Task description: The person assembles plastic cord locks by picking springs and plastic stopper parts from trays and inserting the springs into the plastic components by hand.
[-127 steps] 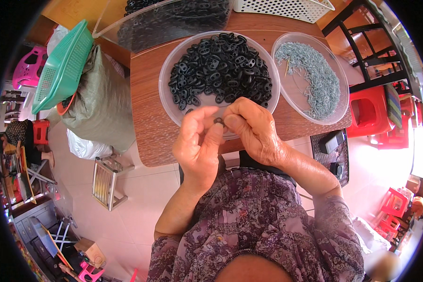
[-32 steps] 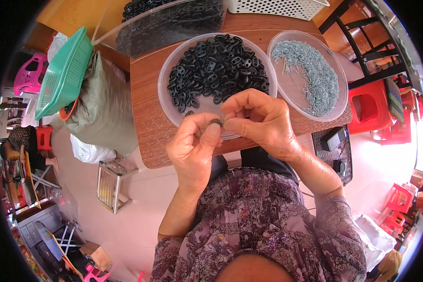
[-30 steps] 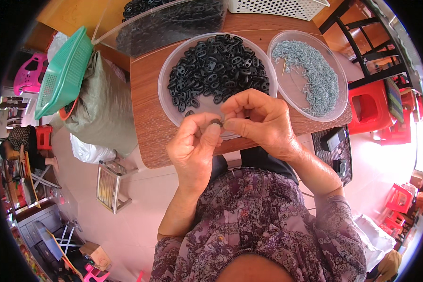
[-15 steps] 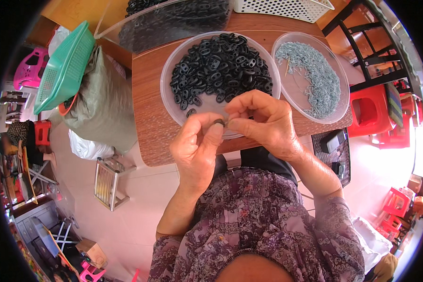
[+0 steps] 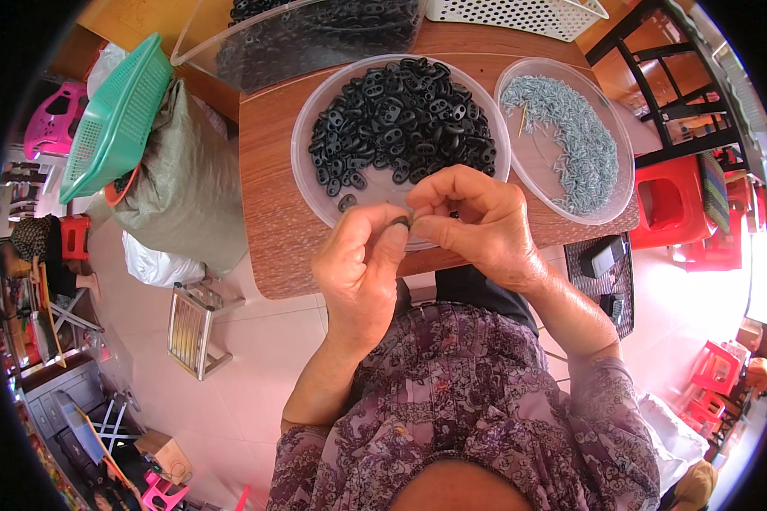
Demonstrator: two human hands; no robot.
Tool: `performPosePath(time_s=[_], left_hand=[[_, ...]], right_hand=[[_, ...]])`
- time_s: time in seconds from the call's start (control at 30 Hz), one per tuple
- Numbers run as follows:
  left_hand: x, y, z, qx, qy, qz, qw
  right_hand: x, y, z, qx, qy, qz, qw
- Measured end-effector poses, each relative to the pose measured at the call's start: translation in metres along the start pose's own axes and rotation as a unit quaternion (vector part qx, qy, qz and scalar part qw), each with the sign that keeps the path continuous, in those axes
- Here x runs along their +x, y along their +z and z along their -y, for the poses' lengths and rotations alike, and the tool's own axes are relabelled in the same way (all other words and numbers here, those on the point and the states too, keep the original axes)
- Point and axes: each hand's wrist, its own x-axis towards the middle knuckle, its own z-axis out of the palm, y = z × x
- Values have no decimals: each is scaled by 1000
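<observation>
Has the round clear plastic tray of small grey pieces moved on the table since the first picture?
No. Against the brown wooden table, the tray keeps the same place near the right edge; only the camera's view shifts slightly.

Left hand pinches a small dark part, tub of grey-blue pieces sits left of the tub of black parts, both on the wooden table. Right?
Wrong side: the head view shows the tub of grey-blue pieces right of the tub of black parts. Left hand, small dark part and wooden table stand.

The black pieces (image 5: 396, 115) look smooth plastic, the table (image 5: 273, 204) wood-grained.
</observation>
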Motion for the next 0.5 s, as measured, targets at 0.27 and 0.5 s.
performPosePath(time_s=[0.27, 0.5], left_hand=[[-1, -1, 5, 44, 47, -11, 998], [-3, 4, 7, 83, 83, -38, 992]], right_hand=[[-2, 5, 3, -28, 3, -23, 999], [-2, 11, 0, -48, -49, -47, 997]])
